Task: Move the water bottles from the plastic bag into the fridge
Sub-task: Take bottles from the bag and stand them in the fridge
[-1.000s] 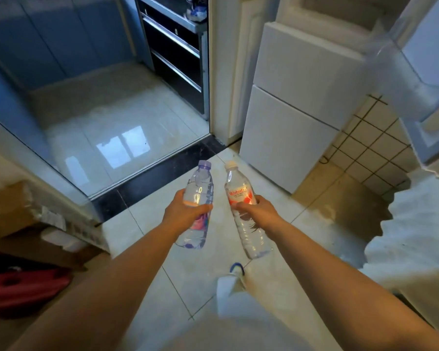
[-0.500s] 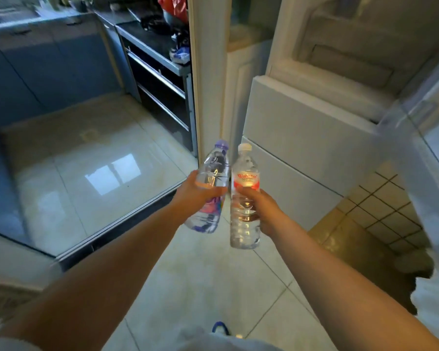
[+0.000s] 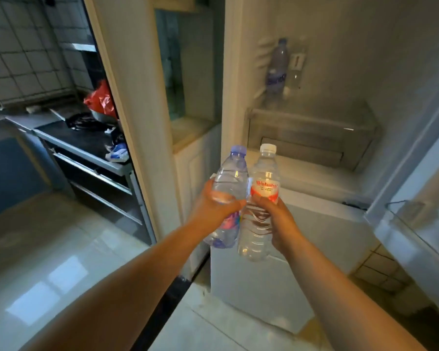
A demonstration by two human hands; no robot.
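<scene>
My left hand point(image 3: 213, 209) grips a clear water bottle with a blue cap point(image 3: 230, 183). My right hand point(image 3: 276, 221) grips a clear water bottle with a white cap and red label point(image 3: 262, 188). Both bottles are upright and side by side, touching, in front of the open white fridge point(image 3: 314, 153). Inside, on the glass shelf point(image 3: 314, 112), stand a blue-labelled bottle point(image 3: 276, 69) and a smaller clear bottle point(image 3: 295, 72) beside it. The plastic bag is out of view.
The open fridge door point(image 3: 416, 211) hangs at the right. A white pillar point(image 3: 134, 110) and a white cabinet point(image 3: 195, 160) stand left of the fridge. Beyond is a kitchen counter point(image 3: 86, 143) with a red bag point(image 3: 100, 100). The floor point(image 3: 48, 262) is glossy tile.
My view has lifted from the floor to the fridge interior. Both hands have risen with their bottles and brought them together in front of the open fridge.
</scene>
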